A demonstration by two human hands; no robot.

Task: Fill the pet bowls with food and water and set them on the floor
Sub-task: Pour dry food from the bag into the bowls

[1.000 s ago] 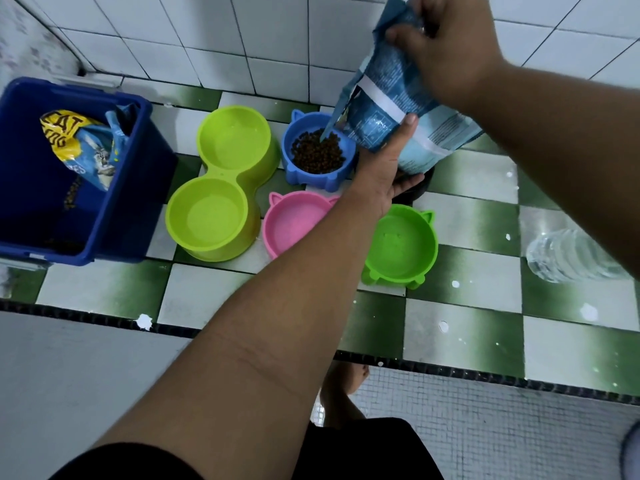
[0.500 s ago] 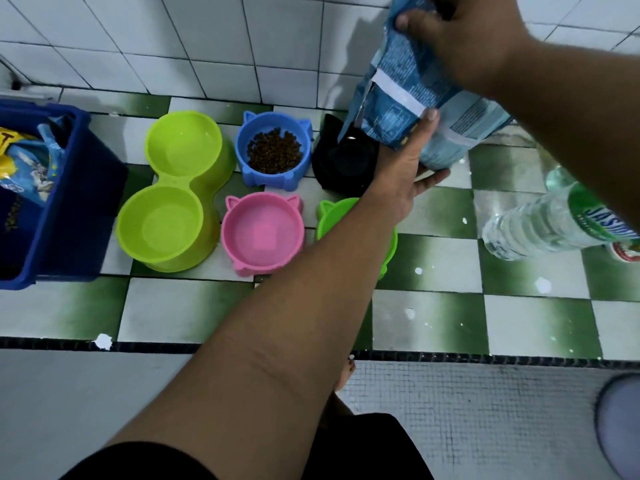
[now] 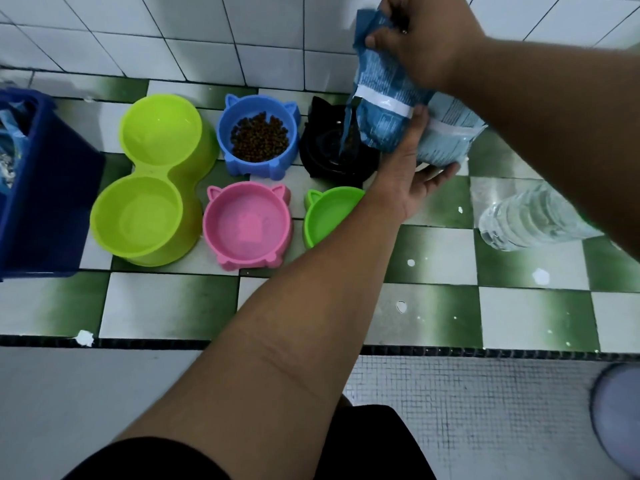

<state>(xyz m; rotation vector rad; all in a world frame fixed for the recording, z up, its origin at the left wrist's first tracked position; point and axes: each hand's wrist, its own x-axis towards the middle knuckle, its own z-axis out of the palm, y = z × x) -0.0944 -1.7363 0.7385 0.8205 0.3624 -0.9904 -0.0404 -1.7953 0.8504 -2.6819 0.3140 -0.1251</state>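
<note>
A blue pet food bag (image 3: pixel 391 109) is tilted over the black cat-eared bowl (image 3: pixel 329 157), and brown kibble streams from its open corner into that bowl. My right hand (image 3: pixel 426 39) grips the bag's top. My left hand (image 3: pixel 408 174) supports the bag from below with fingers spread against it. To the left, the blue cat-eared bowl (image 3: pixel 258 135) holds kibble. The pink bowl (image 3: pixel 247 225), the small green bowl (image 3: pixel 325 214) and the lime double bowl (image 3: pixel 149 192) hold no food. A clear water bottle (image 3: pixel 530 220) lies at the right.
A dark blue bin (image 3: pixel 45 188) with another food bag stands at the far left. Everything sits on a green-and-white checkered tiled ledge (image 3: pixel 433 306) against a white tiled wall. Below the ledge's dark edge lies a grey mosaic floor (image 3: pixel 467 410).
The bag has moved right from above the blue bowl to above the black bowl and now pours kibble into it. The view has shifted right.
</note>
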